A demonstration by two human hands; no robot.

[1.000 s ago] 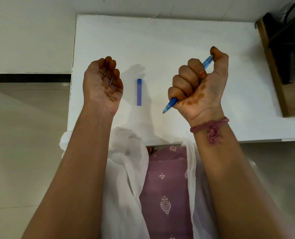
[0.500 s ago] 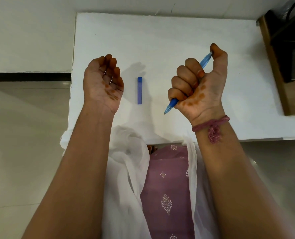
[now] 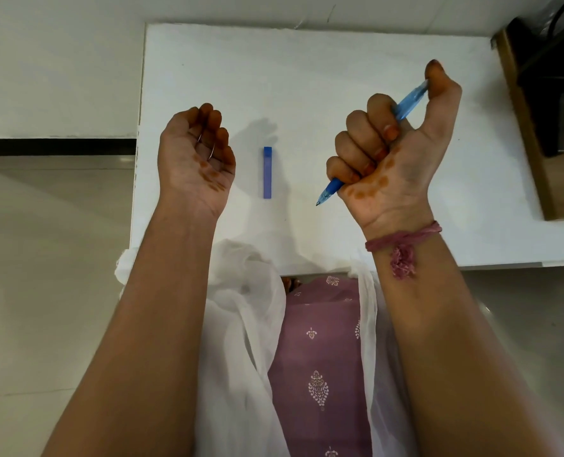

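Both of my forearms are raised over a white table, palms turned toward me. My right hand grips a blue pen in a fist. The pen's tip sticks out below the little finger and points down-left, while the thumb presses on its rear end. My left hand is held palm up with loosely curled fingers and holds nothing. A blue pen cap lies lengthwise on the table between the two hands, touching neither.
A wooden-edged dark unit stands at the table's right end. The light wall and tiled floor lie to the left. My purple garment and white scarf hang at the near table edge.
My right hand, still gripping the pen, has shifted slightly farther away and to the right. The left hand and the cap have stayed in place.
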